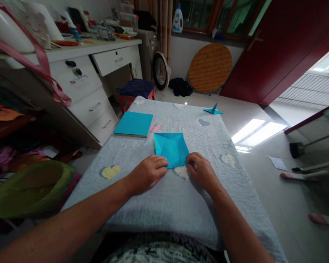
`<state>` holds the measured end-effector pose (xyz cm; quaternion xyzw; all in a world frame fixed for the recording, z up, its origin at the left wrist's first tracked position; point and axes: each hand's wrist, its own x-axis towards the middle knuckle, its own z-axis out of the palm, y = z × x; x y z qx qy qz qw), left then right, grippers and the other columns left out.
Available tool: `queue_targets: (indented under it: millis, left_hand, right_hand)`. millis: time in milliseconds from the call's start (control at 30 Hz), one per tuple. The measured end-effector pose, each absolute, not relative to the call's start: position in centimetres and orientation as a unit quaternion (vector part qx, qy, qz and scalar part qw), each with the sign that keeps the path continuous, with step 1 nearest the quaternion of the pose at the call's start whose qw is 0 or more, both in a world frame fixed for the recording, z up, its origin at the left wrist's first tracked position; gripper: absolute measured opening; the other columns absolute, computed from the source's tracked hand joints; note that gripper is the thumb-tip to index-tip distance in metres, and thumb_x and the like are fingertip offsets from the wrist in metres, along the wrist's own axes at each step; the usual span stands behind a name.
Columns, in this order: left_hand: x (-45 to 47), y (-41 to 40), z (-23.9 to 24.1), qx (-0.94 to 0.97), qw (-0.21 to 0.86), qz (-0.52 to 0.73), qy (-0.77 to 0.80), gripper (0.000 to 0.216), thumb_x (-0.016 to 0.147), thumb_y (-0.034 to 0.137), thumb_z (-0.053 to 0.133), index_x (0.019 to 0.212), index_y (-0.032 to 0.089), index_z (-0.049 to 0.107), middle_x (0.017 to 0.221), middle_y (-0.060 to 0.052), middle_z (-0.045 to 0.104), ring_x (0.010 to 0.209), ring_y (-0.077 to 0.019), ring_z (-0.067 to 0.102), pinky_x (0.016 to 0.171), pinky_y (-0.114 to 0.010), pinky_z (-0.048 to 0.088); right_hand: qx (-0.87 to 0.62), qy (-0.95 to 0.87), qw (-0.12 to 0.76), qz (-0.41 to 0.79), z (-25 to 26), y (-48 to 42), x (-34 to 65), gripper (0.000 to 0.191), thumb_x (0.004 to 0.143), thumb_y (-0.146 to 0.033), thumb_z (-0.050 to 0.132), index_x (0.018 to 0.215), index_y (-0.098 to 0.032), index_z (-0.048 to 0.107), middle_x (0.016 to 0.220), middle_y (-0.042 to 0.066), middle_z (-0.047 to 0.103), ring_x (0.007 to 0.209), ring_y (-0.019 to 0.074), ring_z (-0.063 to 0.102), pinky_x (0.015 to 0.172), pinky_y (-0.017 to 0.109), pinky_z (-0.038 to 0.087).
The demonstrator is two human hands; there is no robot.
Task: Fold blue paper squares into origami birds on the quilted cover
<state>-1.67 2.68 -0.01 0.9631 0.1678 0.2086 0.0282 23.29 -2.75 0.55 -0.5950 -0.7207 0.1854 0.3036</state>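
Observation:
A partly folded sheet of blue paper (171, 147) lies on the cloth-covered table (142, 204) in front of me. My left hand (146, 173) rests on the cloth with its fingertips pressed flat on the sheet's near left corner. My right hand (201, 171) pinches the sheet's near right corner between thumb and fingers. A stack of blue paper squares (133, 124) sits farther back on the left. A small folded blue paper figure (213, 110) stands at the table's far right edge.
A white desk with drawers (93, 84) stands close to the table's left side, with a cluttered top. A red stool with a dark cushion (135, 91) is behind the table. A green bag (30, 186) lies at the left. Tiled floor opens to the right.

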Motion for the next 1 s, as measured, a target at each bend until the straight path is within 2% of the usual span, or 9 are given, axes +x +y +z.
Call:
queue_targets:
  millis: [133,233,333,533,700,767,833,933,1000]
  left_hand:
    - [-1.4,2.8,-0.4,0.953,0.074,0.218,0.196,0.016,0.095,0.017,0.053,0.107,0.016,0.064,0.118,-0.009,0.070,0.119,-0.0229,0.059,0.103,-0.041,0.045]
    - [-1.4,3.1,-0.4,0.943,0.067,0.234,0.226,0.031,0.090,0.014,0.057,0.120,0.016,0.060,0.123,-0.010,0.067,0.122,-0.0247,0.057,0.108,-0.046,0.040]
    - [-1.6,3.6,-0.5,0.933,0.036,0.281,0.220,0.028,0.087,0.007,0.056,0.111,0.018,0.065,0.118,-0.009,0.069,0.117,-0.0240,0.060,0.104,-0.045,0.043]
    - [-1.9,4.1,-0.6,0.933,-0.004,0.307,0.187,0.013,0.090,0.012,0.059,0.097,0.019,0.068,0.112,-0.007,0.071,0.111,-0.0239,0.062,0.100,-0.044,0.044]
    - [-1.6,3.3,-0.2,0.945,-0.023,0.291,0.148,0.014,0.094,0.014,0.055,0.091,0.018,0.068,0.101,-0.005,0.074,0.103,-0.0200,0.065,0.101,-0.040,0.044]
    - [-1.4,3.0,-0.2,0.949,-0.024,0.279,0.143,0.014,0.095,0.015,0.054,0.094,0.018,0.068,0.103,-0.005,0.074,0.103,-0.0196,0.065,0.100,-0.038,0.045]
    - [-1.2,2.9,-0.2,0.949,-0.027,0.270,0.163,0.015,0.094,0.016,0.056,0.103,0.019,0.067,0.114,-0.007,0.071,0.113,-0.0225,0.061,0.104,-0.041,0.043]
    - [-1.1,3.0,-0.3,0.942,-0.032,0.258,0.212,0.029,0.091,0.012,0.057,0.118,0.020,0.063,0.130,-0.010,0.064,0.127,-0.0267,0.053,0.111,-0.049,0.036]
    - [-1.2,3.3,-0.4,0.938,-0.039,0.264,0.223,0.031,0.090,0.010,0.057,0.118,0.020,0.064,0.130,-0.010,0.063,0.127,-0.0267,0.053,0.111,-0.050,0.036]
  right_hand:
    - [-0.609,-0.701,0.311,0.203,0.4,-2.6,23.7,0.015,0.081,-0.014,0.051,0.091,-0.019,0.061,0.091,0.005,0.066,0.084,0.0188,0.062,0.082,0.034,0.048]
    - [-0.616,-0.675,0.338,0.224,0.1,-2.6,23.9,0.015,0.081,-0.016,0.052,0.092,-0.020,0.062,0.089,0.004,0.067,0.083,0.0185,0.063,0.081,0.034,0.048]
    - [-0.621,-0.644,0.367,0.255,-0.4,-2.5,24.1,0.015,0.080,-0.018,0.054,0.091,-0.021,0.062,0.087,0.003,0.068,0.084,0.0185,0.064,0.081,0.033,0.049]
    - [-0.601,-0.623,0.391,0.312,-0.7,-2.4,24.1,0.017,0.078,-0.015,0.052,0.092,-0.021,0.060,0.088,0.003,0.067,0.084,0.0178,0.065,0.084,0.034,0.050]
    - [-0.599,-0.690,0.319,0.252,0.4,-2.9,24.0,0.025,0.076,-0.008,0.055,0.097,-0.021,0.060,0.096,0.004,0.062,0.084,0.0172,0.061,0.080,0.032,0.048]
    - [-0.592,-0.721,0.280,0.226,0.8,-3.1,23.9,0.027,0.076,-0.005,0.055,0.097,-0.021,0.061,0.099,0.004,0.061,0.083,0.0170,0.060,0.079,0.031,0.047]
    - [-0.588,-0.733,0.270,0.210,1.0,-3.4,23.8,0.025,0.078,-0.005,0.055,0.096,-0.021,0.061,0.098,0.005,0.061,0.084,0.0175,0.060,0.079,0.031,0.047]
    - [-0.579,-0.733,0.294,0.202,0.6,-3.6,23.7,0.022,0.080,-0.006,0.056,0.095,-0.020,0.061,0.097,0.005,0.061,0.085,0.0180,0.060,0.079,0.030,0.048]
    - [-0.572,-0.728,0.317,0.204,0.2,-3.6,23.8,0.023,0.080,-0.006,0.055,0.096,-0.021,0.061,0.099,0.005,0.062,0.088,0.0183,0.061,0.082,0.031,0.048]
